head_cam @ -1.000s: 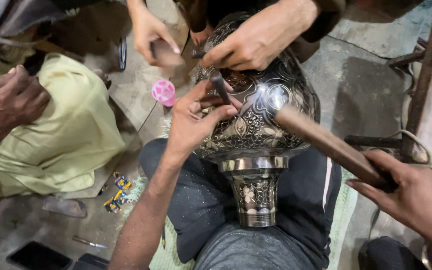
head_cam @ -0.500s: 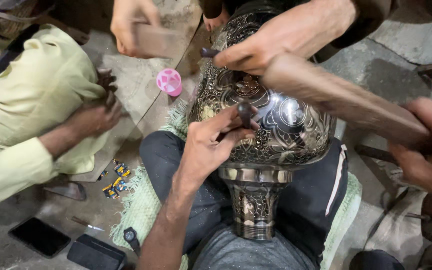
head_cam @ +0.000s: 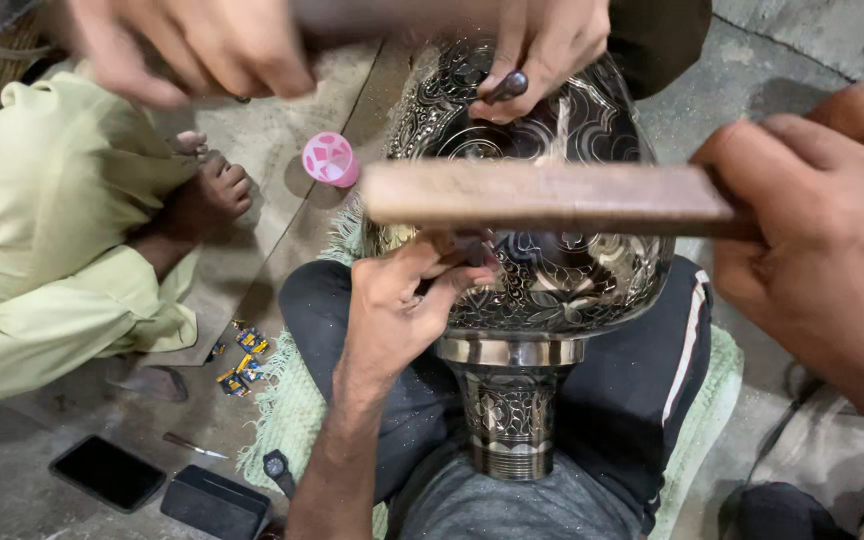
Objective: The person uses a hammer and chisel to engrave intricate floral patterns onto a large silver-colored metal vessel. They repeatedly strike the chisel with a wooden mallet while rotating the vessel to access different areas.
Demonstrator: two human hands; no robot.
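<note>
A large dark metal vase (head_cam: 562,285) with engraved floral patterns lies in my lap, its silver foot (head_cam: 510,420) pointing toward me. My left hand (head_cam: 392,310) presses a small metal punch (head_cam: 470,250) against the vase's belly. My right hand (head_cam: 832,250) grips a flat wooden stick (head_cam: 542,197), held level just above the punch. At the top, another person's hand (head_cam: 542,50) holds a second punch (head_cam: 508,86) on the vase's far side. Their other hand (head_cam: 192,45) is blurred at the upper left.
A seated person in pale green clothes (head_cam: 42,230) is at the left, foot (head_cam: 207,195) on a board. Near it is a pink cup (head_cam: 330,158). On the floor lie small colourful packets (head_cam: 237,360), a phone (head_cam: 107,472), a black case (head_cam: 217,503) and a watch (head_cam: 277,468). A green mat (head_cam: 292,400) lies under me.
My right hand has swung the wooden stick from a slant to level over the vase, nearer the punch. My left hand stays on the vase. The other person's hands have shifted at the top.
</note>
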